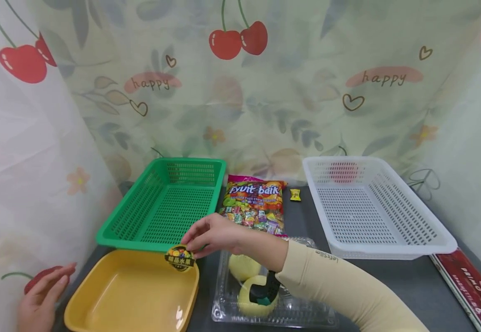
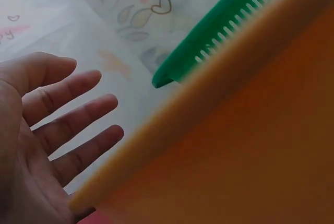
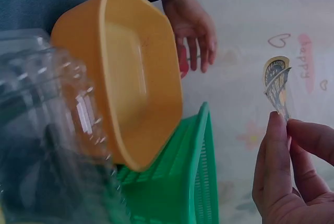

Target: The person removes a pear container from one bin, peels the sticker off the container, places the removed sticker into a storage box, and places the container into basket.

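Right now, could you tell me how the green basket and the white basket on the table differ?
The green perforated plastic basket sits left of the candy bag, its near rim right behind the yellow tub; the white perforated plastic basket sits to the right, beside nothing yellow. The green one looks smaller in the head view, the white one broader. Both are rectangular, slotted and hold nothing.

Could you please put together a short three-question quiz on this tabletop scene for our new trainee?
1. True or false: the right hand pinches a round fruit sticker over the yellow tub.
2. Which basket is nearer the left hand: A, the green basket, or B, the white basket?
3. What lies between the two baskets, behind the clear clamshell box?

Key: 1 true. 2 A. 3 A bag of fruit candy and one loose yellow candy.
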A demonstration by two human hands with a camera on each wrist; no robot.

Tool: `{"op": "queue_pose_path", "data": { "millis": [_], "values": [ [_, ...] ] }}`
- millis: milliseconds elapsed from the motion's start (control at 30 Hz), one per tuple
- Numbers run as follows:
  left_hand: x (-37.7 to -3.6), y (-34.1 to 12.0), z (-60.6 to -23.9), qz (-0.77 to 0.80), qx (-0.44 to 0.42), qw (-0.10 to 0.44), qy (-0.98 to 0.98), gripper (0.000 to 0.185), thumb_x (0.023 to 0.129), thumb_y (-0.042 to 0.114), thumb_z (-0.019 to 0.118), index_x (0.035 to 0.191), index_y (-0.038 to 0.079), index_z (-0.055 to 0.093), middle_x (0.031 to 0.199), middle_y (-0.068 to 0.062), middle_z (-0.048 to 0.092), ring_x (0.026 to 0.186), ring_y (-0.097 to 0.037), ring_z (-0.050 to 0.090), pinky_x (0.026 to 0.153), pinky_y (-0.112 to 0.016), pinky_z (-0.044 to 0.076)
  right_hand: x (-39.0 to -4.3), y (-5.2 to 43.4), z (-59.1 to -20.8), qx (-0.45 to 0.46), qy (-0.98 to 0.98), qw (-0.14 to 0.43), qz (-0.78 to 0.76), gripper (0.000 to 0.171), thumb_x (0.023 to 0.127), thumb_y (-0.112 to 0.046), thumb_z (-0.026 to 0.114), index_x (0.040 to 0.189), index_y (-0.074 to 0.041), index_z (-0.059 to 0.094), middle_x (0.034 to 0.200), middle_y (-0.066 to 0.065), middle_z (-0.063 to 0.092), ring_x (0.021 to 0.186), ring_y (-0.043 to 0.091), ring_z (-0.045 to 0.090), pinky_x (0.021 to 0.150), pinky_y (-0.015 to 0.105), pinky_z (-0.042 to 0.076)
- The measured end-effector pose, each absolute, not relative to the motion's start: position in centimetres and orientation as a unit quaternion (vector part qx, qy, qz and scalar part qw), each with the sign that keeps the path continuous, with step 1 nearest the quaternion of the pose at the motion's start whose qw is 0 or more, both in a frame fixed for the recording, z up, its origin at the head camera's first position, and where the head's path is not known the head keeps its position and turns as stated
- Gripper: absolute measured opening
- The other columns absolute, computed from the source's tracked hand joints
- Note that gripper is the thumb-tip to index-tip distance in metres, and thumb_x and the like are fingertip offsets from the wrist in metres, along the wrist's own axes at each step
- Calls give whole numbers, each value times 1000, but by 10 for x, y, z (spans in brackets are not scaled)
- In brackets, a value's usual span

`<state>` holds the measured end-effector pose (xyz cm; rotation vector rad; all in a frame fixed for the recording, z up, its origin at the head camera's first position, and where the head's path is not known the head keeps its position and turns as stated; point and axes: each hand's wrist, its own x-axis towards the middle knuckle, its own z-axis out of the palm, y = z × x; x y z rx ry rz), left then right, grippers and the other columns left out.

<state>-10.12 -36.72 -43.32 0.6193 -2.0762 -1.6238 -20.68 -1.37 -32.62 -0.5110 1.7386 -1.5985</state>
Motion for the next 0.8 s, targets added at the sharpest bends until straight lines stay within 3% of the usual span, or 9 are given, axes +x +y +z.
{"op": "queue_pose_path", "data": {
  "millis": [167, 333, 533, 800],
  "values": [
    [-103, -373, -444, -628, 173, 174, -739, 33, 92, 24, 57, 123, 13, 60, 94, 31, 63, 89, 17, 54, 68, -1, 44, -205, -29, -324, -212, 662, 361, -622, 18, 86, 5, 59, 103, 10, 64, 85, 5, 66, 69, 13, 63, 72, 33, 57],
    [-102, -372, -445, -657, 176, 104, -726, 42, 92, 34, 56, 130, 17, 54, 96, 32, 62, 87, 16, 56, 67, -7, 49, -204, -39, -325, -213, 659, 367, -622, 19, 85, 5, 60, 103, 9, 64, 86, 7, 67, 69, 13, 63, 72, 34, 57],
    [-105, -370, -446, -682, 178, 64, -707, 47, 88, 43, 57, 130, 22, 53, 100, 30, 63, 88, 9, 60, 71, -12, 52, -207, -50, -328, -205, 670, 369, -611, 18, 86, 3, 60, 103, 7, 65, 88, 8, 67, 68, 12, 62, 78, 36, 56],
    [-110, -367, -449, -629, 230, 57, -740, 32, 97, 26, 48, 128, 22, 56, 92, 36, 60, 84, 16, 55, 68, -8, 49, -209, -66, -336, -197, 661, 376, -619, 19, 86, 5, 59, 103, 8, 65, 88, 8, 67, 67, 12, 61, 84, 42, 53]
  ]
}}
